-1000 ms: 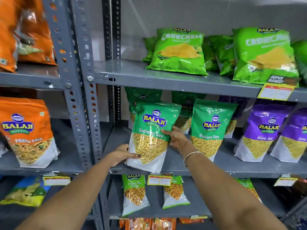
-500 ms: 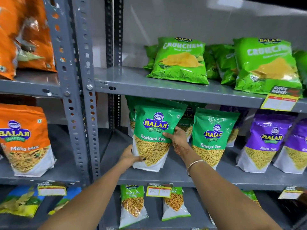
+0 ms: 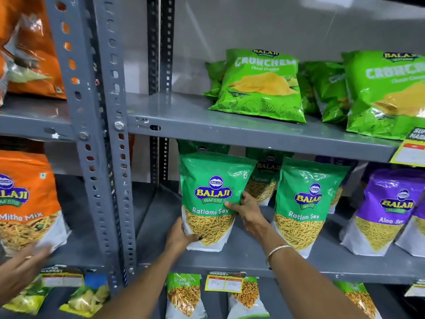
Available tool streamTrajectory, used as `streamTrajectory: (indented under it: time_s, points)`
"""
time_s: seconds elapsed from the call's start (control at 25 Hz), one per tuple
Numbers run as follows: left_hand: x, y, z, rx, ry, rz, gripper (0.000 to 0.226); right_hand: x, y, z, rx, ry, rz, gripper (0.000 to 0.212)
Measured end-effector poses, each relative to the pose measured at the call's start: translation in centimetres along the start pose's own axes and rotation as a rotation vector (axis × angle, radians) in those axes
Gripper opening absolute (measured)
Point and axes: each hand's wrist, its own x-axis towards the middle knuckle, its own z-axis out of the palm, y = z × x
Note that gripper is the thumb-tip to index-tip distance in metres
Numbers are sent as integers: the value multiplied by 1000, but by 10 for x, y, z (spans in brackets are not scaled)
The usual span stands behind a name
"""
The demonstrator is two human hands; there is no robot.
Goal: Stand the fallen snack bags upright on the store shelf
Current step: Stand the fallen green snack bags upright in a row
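On the grey middle shelf (image 3: 253, 261), your left hand (image 3: 181, 238) grips the lower left edge of the green Ratlami Sev bag (image 3: 212, 199) and your right hand (image 3: 247, 209) clasps its right side. The bag stands upright, long axis vertical, label toward you. A second upright Ratlami Sev bag (image 3: 305, 203) stands just right of it, and two more show behind.

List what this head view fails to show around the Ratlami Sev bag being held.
- Held Ratlami Sev bag: bottom edge covered by left hand; contact with shelf unclear.
- Bags behind: mostly hidden.
- Price tag: digits too small.
- Right hand: fingers behind bag.
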Motion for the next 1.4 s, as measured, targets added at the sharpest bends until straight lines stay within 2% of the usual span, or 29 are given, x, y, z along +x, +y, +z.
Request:
streamTrajectory:
  time_s: [0.04,0.12,0.16,0.2,0.32,0.44,0.72,0.8,0.84,0.88,1.0,1.12,1.2,1.28,1.36,1.4]
  points:
    - [3,-5,-2,3,-20,-1,101,-2,5,-5,-10,-23,23,52]
    - [16,-18,-5,24,-66,-34,111,-8,26,-13,-79,-71,82,89]
    - [17,-20,-7,35,-86,-43,106,-13,38,-14,-129,-83,115,104]
    - [12,-15,-9,45,-95,-42,95,-18,49,-13,-162,-92,131,107]
    - [3,-5,-8,82,-70,-29,53,-26,67,4,-175,-60,94,67]
    - [2,-9,-13,104,-40,-28,40,-21,77,18,-174,18,66,62]
    - [-1,-15,-35,113,-53,-105,58,-24,75,40,-217,-40,113,65]
    - [-7,-2,-38,19,-118,-100,83,-25,63,35,-190,-155,159,72]
    - [-9,9,-40,-102,-120,-102,100,-24,52,30,-137,-202,168,71]
    - [-12,27,-43,-242,-81,-80,103,-23,35,25,-43,-207,169,62]
    - [-5,98,-58,-653,85,-1,56,-10,-24,13,323,-109,73,23]
    - [3,150,-72,-820,128,89,9,-4,-65,15,312,27,3,7]
    - [6,156,-76,-793,192,108,21,-1,-73,18,264,100,-10,13]
    - [4,156,-79,-790,207,105,23,-4,-77,21,268,131,-29,14]
    - [-2,160,-76,-780,228,121,13,-7,-74,20,244,124,-29,10]
    - [-6,161,-73,-681,281,142,3,-9,-70,16,204,106,-24,10]
